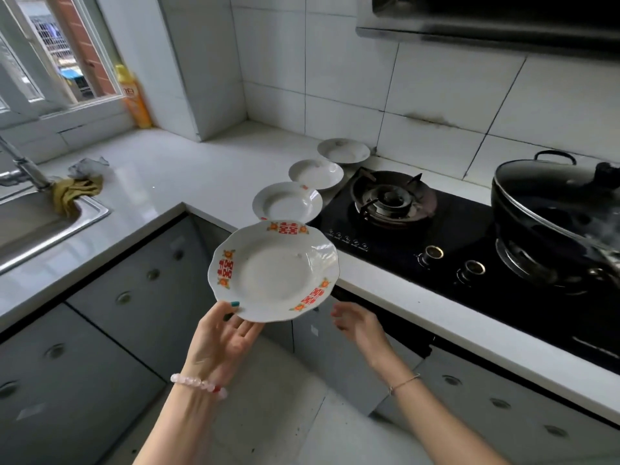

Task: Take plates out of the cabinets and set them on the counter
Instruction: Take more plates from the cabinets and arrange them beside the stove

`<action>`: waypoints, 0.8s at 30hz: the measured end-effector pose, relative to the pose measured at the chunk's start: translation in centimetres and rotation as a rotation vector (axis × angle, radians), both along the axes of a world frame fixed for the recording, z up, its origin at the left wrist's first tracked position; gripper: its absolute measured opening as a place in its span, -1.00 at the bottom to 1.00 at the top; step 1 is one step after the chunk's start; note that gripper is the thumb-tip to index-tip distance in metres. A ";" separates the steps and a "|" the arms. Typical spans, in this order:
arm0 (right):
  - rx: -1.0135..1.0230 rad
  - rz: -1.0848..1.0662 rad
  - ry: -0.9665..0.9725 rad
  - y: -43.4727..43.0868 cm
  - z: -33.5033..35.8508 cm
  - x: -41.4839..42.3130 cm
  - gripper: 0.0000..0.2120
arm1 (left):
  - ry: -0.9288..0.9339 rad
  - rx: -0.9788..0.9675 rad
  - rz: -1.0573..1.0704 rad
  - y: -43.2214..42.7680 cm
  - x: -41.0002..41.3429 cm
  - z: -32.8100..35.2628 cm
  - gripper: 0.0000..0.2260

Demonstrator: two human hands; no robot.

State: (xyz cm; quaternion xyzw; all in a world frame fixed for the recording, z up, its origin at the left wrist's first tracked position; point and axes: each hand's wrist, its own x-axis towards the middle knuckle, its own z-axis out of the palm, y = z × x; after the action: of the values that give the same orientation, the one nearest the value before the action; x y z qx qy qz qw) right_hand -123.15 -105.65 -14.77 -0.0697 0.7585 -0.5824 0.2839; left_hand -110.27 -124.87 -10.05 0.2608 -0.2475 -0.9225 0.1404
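Already three plates (315, 173) sit on the counter (188, 169); left hand (221, 337) pinches a fourth plate (275, 270) by its rim, not yet set down; right hand (355, 322) loose, empty.

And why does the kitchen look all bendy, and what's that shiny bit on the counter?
In the head view the wide-angle lens curves straight lines, like the counter edge and the wall tiles; also in the head view, daylight from the window makes soft glare on the counter by the sink; the pot at the right edge looks smeared, but the held plate is sharp.
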 end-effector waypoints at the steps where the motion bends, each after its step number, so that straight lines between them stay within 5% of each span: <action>1: -0.126 -0.059 -0.086 0.2 0.9 0.1 -0.76 | -0.001 -0.001 -0.003 0.2 0.1 0.0 -0.73; 6: -0.479 -0.070 -0.245 2.0 4.1 0.8 -0.65 | -0.015 -0.045 -0.104 2.1 -0.4 -0.2 -0.71; 11: -0.514 -0.156 -0.250 5.9 4.9 2.1 -0.76 | -0.033 -0.093 -0.300 4.9 -2.3 -0.8 -0.75; 19: -0.511 -0.624 -0.209 13.5 3.5 5.8 -0.82 | 0.035 -0.130 -0.844 10.2 -6.4 -1.9 -0.60; 24: -0.640 -0.950 -0.203 17.6 2.4 10.2 -0.77 | -0.011 -0.372 -1.107 14.7 -8.2 -1.8 -0.48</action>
State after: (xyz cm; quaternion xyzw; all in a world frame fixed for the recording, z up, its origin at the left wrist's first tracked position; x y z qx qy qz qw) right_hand -113.00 -88.04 -12.37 0.2521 0.4620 -0.8498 0.0277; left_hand -118.50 -110.20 -11.87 0.0683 -0.5053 -0.7984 -0.3203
